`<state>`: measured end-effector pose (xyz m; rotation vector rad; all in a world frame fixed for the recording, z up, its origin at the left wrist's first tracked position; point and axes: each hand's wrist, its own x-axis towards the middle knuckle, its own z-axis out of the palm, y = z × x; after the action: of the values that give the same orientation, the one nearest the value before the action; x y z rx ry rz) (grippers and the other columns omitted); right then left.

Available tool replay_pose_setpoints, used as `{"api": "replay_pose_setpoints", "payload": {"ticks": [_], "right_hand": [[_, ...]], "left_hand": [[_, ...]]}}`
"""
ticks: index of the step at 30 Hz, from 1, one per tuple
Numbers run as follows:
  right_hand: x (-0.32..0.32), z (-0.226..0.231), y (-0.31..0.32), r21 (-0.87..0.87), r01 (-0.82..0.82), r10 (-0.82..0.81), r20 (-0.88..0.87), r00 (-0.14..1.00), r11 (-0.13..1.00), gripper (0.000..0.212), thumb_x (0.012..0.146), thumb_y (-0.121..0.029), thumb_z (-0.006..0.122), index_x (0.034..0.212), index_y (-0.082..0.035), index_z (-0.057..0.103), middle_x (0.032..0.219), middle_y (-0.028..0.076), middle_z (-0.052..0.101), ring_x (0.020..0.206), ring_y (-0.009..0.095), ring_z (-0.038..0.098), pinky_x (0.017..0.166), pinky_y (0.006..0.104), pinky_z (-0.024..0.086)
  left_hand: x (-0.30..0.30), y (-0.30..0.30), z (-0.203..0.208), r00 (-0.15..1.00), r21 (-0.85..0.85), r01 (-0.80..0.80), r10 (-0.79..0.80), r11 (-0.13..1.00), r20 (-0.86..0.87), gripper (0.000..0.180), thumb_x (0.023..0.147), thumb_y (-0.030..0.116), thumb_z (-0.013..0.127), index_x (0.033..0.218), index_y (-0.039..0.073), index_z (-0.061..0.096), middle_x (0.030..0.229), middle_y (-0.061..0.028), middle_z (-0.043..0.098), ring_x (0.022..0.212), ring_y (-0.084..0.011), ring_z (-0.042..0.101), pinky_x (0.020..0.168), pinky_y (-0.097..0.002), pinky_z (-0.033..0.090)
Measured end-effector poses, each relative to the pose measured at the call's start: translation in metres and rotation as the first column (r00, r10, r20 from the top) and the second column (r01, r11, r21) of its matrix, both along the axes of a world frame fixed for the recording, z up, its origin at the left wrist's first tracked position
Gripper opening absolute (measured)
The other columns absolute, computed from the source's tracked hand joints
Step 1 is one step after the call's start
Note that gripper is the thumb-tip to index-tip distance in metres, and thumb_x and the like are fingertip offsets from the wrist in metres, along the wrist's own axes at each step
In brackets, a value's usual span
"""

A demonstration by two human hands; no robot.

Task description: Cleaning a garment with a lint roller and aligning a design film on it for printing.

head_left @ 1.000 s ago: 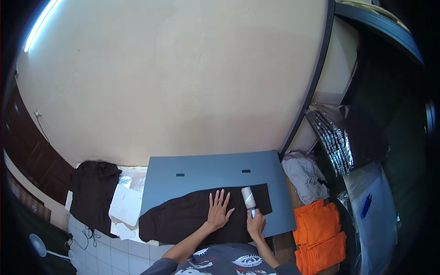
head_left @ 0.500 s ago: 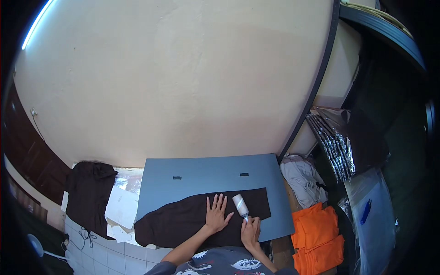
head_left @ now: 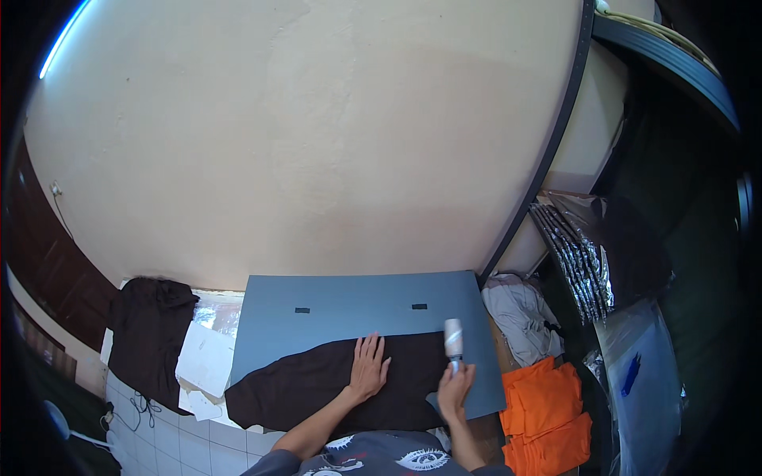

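At the right end of the dark brown garment (head_left: 317,385), the right hand (head_left: 455,390) has its fingers wrapped around the lower end of a lint roller (head_left: 453,338). The roller points away from the person, its white head just beside the garment's edge; whether it touches the blue board (head_left: 357,305) beneath cannot be told. The left hand (head_left: 368,370) lies flat on the middle of the garment, fingers straight and nearly together, thumb apart, pinching nothing.

The garment is spread lengthwise over the near part of the board, its left end reaching the board's left edge. Two small black patches (head_left: 419,306) show on the board's far part.

Left of the board are white sheets (head_left: 205,359), then another dark garment (head_left: 149,341) with cords hanging from it. Right of the board lie a crumpled grey cloth (head_left: 520,317) and, nearer the person, folded orange clothes (head_left: 546,412). Farther right, a blue pen (head_left: 632,374) lies on clear plastic (head_left: 647,420).
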<state>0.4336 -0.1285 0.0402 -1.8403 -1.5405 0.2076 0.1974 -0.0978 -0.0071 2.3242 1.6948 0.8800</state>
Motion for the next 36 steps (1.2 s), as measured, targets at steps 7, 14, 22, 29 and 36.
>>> {"api": "replay_pose_setpoints", "payload": {"ticks": [7,14,22,29,36], "right_hand": [[-0.081,-0.031,-0.010,-0.028,-0.316,0.316,0.010,0.949,0.948,0.020,0.099,-0.012,0.061,0.099,0.007,0.061,0.099,0.023,0.051,0.094,0.040,0.054,0.082,0.0488,0.045],[-0.052,-0.023,0.011,-0.079,-0.193,0.198,0.060,0.978,0.978,0.023,0.101,-0.013,0.055,0.100,0.009,0.061,0.100,0.024,0.051,0.093,0.040,0.054,0.082,0.0500,0.045],[0.004,-0.027,0.041,-0.065,-0.023,0.032,0.134,0.990,0.998,0.022,0.101,-0.010,0.054,0.102,0.011,0.060,0.103,0.026,0.053,0.098,0.042,0.055,0.088,0.0512,0.046],[0.006,-0.024,0.048,-0.016,0.026,-0.024,0.064,0.998,1.000,0.025,0.100,-0.009,0.056,0.110,0.013,0.063,0.100,0.025,0.053,0.096,0.042,0.056,0.087,0.0501,0.046],[-0.039,0.005,-0.018,-0.003,-0.216,0.215,-0.082,0.973,0.976,0.021,0.099,-0.011,0.062,0.109,0.007,0.064,0.098,0.022,0.053,0.091,0.039,0.057,0.080,0.0479,0.046]], "left_hand": [[0.001,0.005,0.004,0.980,-0.057,-0.021,0.009,0.998,-0.198,0.072,0.100,0.035,0.056,0.153,-0.009,0.034,0.161,-0.0255,0.033,0.153,-0.0408,0.024,0.126,-0.0577,0.009],[0.002,0.004,0.008,0.985,-0.053,-0.046,0.036,0.998,-0.171,0.073,0.101,0.040,0.053,0.154,-0.007,0.034,0.161,-0.0236,0.034,0.153,-0.0387,0.027,0.126,-0.0569,0.010],[0.001,0.003,0.017,0.981,-0.087,-0.031,0.013,0.996,-0.195,0.089,0.098,0.061,0.051,0.155,-0.005,0.034,0.161,-0.0259,0.033,0.154,-0.0372,0.026,0.126,-0.0573,0.008],[0.002,0.005,0.017,0.985,-0.129,-0.007,-0.015,0.992,-0.170,0.109,0.092,0.074,0.050,0.157,-0.010,0.024,0.163,-0.0287,0.028,0.156,-0.0383,0.019,0.126,-0.0584,0.004],[0.009,-0.015,0.021,0.978,-0.151,0.014,-0.045,0.988,-0.202,0.123,0.087,0.080,0.051,0.154,-0.017,0.019,0.164,-0.0320,0.022,0.157,-0.0398,0.014,0.126,-0.0592,0.001]]}}
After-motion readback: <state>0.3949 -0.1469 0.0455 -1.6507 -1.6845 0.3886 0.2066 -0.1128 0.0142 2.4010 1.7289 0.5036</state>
